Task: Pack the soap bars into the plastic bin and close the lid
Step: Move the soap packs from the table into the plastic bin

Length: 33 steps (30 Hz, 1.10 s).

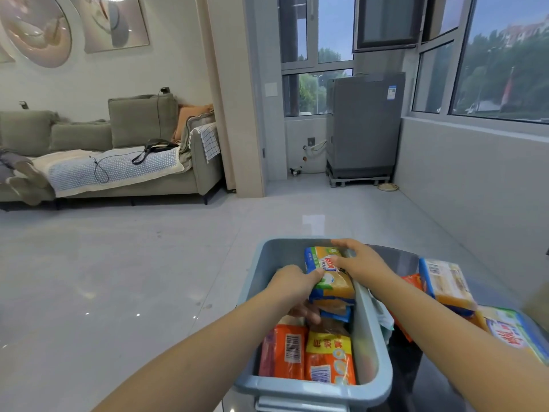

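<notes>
**Bright daylight, wide-angle warp**

Daylight pours through the tall grey-framed windows [487,58] on the right, leaving pale glare patches on the glossy grey tiled floor [148,263]. Straight lines bow near the edges. Shadows are soft; focus is slightly soft throughout.

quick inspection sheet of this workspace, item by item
surface: dark glossy table under the bin
job's things: grey plastic bin open, no lid seen; orange soap bars at its near end; yellow-blue soap pack at the far end; more soap packs waiting on the table
clutter: nothing seen
hands: left hand and right hand both grip the yellow-blue pack
cables: black cable on the sofa
surroundings: sofa, washing machine, windows
</notes>
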### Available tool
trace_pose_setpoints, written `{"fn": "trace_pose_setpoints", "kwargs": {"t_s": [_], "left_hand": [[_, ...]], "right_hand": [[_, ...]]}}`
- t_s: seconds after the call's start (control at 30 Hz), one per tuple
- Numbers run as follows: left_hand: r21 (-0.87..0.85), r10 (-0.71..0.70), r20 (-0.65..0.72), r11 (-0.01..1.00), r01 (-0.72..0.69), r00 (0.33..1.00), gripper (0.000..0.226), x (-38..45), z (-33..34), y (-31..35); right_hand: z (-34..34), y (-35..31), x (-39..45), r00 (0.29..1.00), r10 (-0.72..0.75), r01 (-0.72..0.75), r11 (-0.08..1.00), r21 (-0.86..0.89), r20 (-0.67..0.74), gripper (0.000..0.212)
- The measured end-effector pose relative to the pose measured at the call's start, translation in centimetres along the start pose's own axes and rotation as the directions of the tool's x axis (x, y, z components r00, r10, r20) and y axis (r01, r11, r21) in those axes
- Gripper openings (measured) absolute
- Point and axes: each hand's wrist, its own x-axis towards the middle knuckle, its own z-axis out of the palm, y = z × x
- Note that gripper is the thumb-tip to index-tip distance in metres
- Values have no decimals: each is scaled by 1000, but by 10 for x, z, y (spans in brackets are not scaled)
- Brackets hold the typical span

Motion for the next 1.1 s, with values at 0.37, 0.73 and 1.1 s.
{"fn": "trace_pose_setpoints", "kwargs": {"t_s": [0.37,0.73,1.1], "left_hand": [[402,329,-307,895,-192,893,50,-24,7,2],[-43,496,-264,851,-524,827,34,-85,75,48],[-80,376,-265,909,-408,888,34,-68,159,63]], "right_hand": [[-18,5,-63,999,-31,27,991,130,24,44],[-71,35,-107,980,-22,85,946,312,-199,21],[-109,93,-111,967,145,-60,929,365,-210,16]]}}
